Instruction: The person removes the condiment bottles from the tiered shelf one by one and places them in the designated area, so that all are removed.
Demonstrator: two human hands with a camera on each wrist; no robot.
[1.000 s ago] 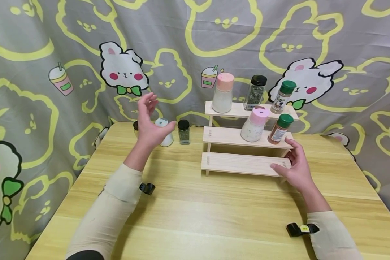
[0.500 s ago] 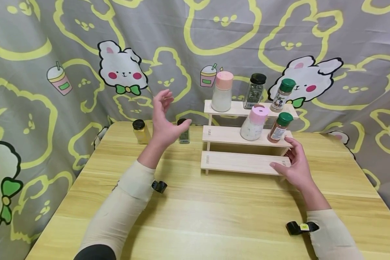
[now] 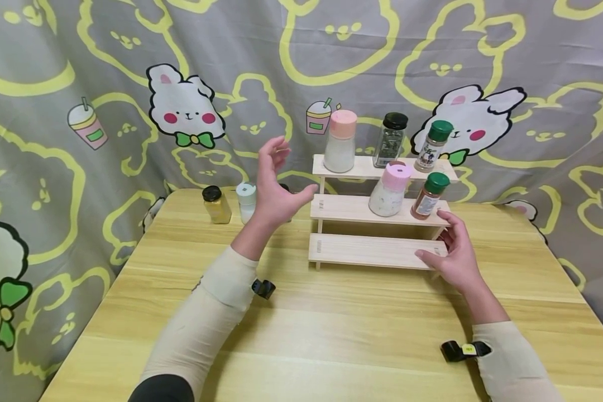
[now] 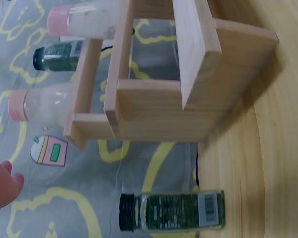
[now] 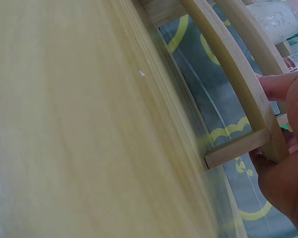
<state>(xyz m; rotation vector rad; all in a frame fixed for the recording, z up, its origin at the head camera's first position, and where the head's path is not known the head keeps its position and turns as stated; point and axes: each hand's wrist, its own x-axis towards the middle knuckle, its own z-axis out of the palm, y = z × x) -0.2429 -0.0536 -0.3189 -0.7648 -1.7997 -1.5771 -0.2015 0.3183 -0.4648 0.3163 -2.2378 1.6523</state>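
Observation:
My left hand (image 3: 276,192) hovers with fingers and thumb spread, holding nothing. Behind it, a black-capped jar of green herbs (image 4: 174,212) is mostly hidden in the head view but plain in the left wrist view. A three-tier wooden rack (image 3: 362,248) stands to its right. My right hand (image 3: 454,257) grips the rack's right end, thumb on the bottom tier and fingers round the side. On the middle tier are a pink-capped shaker (image 3: 389,190) and a green-capped spice bottle (image 3: 429,196). The top tier bears a peach-capped shaker (image 3: 340,142), a black-capped herb jar (image 3: 391,140) and a green-capped bottle (image 3: 433,146).
Left of my left hand, a black-capped yellow spice jar (image 3: 217,206) and a pale-blue-capped shaker (image 3: 246,200) stand at the back of the wooden table (image 3: 341,335). A patterned curtain (image 3: 261,50) hangs behind the table.
My left hand has moved right, from in front of the pale-blue-capped shaker to in front of the herb jar, uncovering the yellow jar and the shaker. My right hand stays on the rack.

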